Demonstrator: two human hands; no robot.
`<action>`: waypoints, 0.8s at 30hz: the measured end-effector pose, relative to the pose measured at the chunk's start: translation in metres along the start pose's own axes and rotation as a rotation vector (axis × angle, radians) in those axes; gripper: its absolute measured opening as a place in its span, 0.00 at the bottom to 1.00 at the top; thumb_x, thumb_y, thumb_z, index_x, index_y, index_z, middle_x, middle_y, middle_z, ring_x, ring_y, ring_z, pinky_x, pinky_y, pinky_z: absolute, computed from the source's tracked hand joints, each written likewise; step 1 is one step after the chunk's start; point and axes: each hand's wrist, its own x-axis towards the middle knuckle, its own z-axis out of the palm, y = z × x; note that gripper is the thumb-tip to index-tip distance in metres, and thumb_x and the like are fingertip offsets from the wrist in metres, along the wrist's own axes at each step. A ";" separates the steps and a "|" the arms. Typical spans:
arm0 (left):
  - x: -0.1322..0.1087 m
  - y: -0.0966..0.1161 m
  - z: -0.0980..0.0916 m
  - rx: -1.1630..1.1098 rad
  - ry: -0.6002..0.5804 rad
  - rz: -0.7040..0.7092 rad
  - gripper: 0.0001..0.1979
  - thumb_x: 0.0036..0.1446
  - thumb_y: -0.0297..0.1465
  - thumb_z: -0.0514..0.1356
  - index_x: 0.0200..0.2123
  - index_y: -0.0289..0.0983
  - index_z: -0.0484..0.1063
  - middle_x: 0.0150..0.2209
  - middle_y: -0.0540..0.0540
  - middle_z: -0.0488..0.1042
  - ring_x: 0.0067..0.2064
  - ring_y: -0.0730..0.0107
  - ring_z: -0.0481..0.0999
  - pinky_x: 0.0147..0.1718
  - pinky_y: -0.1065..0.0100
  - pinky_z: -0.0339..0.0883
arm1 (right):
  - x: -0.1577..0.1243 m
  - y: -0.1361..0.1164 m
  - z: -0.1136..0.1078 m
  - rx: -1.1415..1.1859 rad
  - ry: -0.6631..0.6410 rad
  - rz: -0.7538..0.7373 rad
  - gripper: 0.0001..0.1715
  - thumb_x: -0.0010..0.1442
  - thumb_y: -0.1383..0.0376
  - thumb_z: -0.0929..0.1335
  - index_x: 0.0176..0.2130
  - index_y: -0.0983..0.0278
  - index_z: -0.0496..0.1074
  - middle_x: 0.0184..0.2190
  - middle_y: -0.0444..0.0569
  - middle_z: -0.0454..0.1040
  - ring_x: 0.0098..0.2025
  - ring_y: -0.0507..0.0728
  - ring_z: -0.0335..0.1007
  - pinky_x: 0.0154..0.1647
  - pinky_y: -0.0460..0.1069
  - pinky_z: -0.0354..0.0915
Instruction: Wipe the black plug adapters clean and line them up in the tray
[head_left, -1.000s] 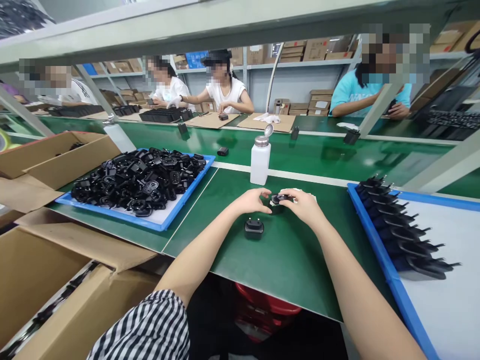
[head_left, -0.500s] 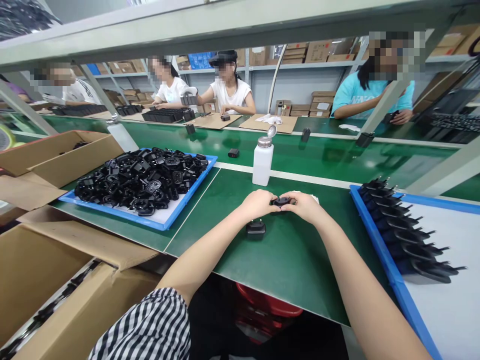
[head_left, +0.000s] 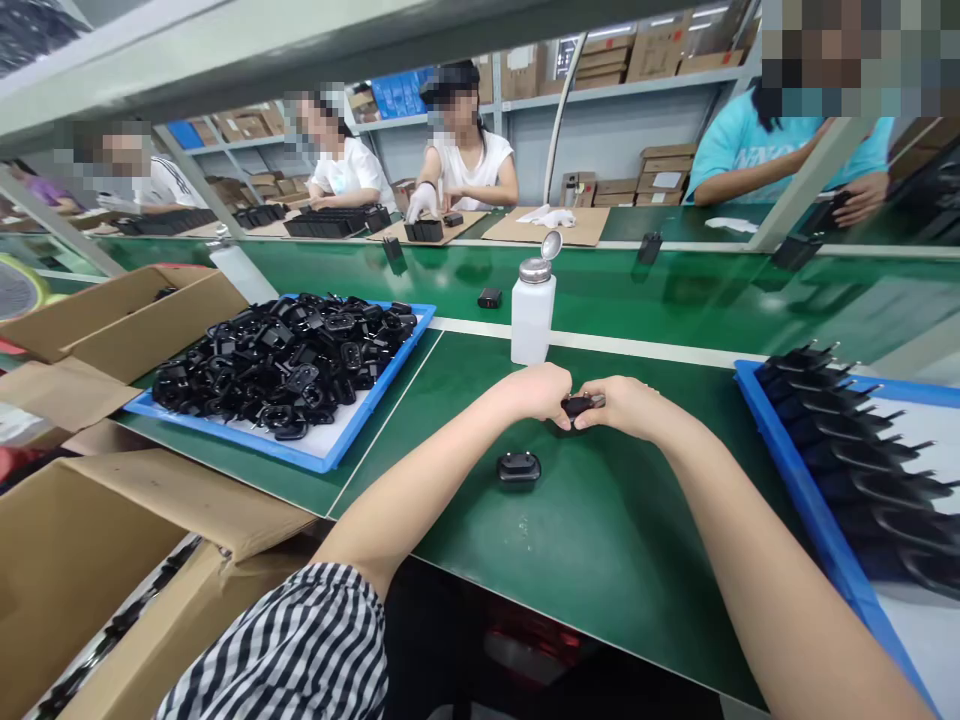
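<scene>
Both hands meet over the middle of a green work mat. The left hand and the right hand are closed from either side on one small black plug part, held just above the mat. A second black plug lies on the mat just in front of them, toward the near edge. A white bottle with its cap flipped open stands at the mat's far edge. To the left, a blue tray carries a loose heap of black parts; at the right edge another blue tray holds parts set in a row. Open cardboard boxes crowd the left corner. Beyond a green belt, other people sit working at a far bench, with shelves of cartons behind them.
</scene>
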 end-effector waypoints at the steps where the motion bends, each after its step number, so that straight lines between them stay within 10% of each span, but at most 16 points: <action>1: 0.000 0.002 0.001 0.022 0.018 -0.025 0.10 0.39 0.33 0.59 0.22 0.31 0.69 0.16 0.48 0.66 0.20 0.72 0.66 0.20 0.73 0.55 | 0.000 0.001 0.000 0.007 0.004 0.000 0.08 0.41 0.65 0.68 0.28 0.61 0.69 0.24 0.40 0.69 0.27 0.53 0.65 0.22 0.43 0.55; 6: -0.003 0.003 0.014 -0.039 0.163 -0.101 0.11 0.41 0.34 0.58 0.26 0.31 0.70 0.23 0.45 0.69 0.27 0.67 0.68 0.24 0.72 0.58 | -0.003 0.006 0.008 0.091 0.070 -0.014 0.10 0.42 0.64 0.68 0.30 0.62 0.69 0.24 0.41 0.69 0.28 0.53 0.65 0.25 0.44 0.57; 12: -0.051 -0.043 0.040 -0.447 0.093 -0.152 0.28 0.40 0.25 0.56 0.49 0.33 0.56 0.42 0.44 0.67 0.35 0.74 0.68 0.33 0.75 0.60 | -0.020 -0.001 0.032 0.271 0.280 0.005 0.17 0.44 0.61 0.67 0.37 0.63 0.69 0.28 0.45 0.70 0.30 0.55 0.65 0.32 0.47 0.60; 18: -0.103 -0.048 0.076 -0.560 0.192 -0.135 0.52 0.29 0.35 0.63 0.55 0.34 0.34 0.50 0.40 0.57 0.42 0.68 0.63 0.36 0.71 0.60 | -0.026 -0.021 0.051 0.578 0.106 -0.091 0.19 0.50 0.63 0.62 0.42 0.67 0.66 0.26 0.47 0.68 0.26 0.52 0.64 0.29 0.47 0.61; 24: -0.079 -0.022 0.097 -0.480 0.450 -0.108 0.32 0.30 0.34 0.62 0.43 0.31 0.58 0.40 0.43 0.65 0.39 0.66 0.66 0.35 0.70 0.61 | -0.041 -0.031 0.060 0.484 -0.033 -0.295 0.38 0.36 0.63 0.71 0.47 0.68 0.57 0.35 0.51 0.64 0.36 0.56 0.61 0.37 0.51 0.59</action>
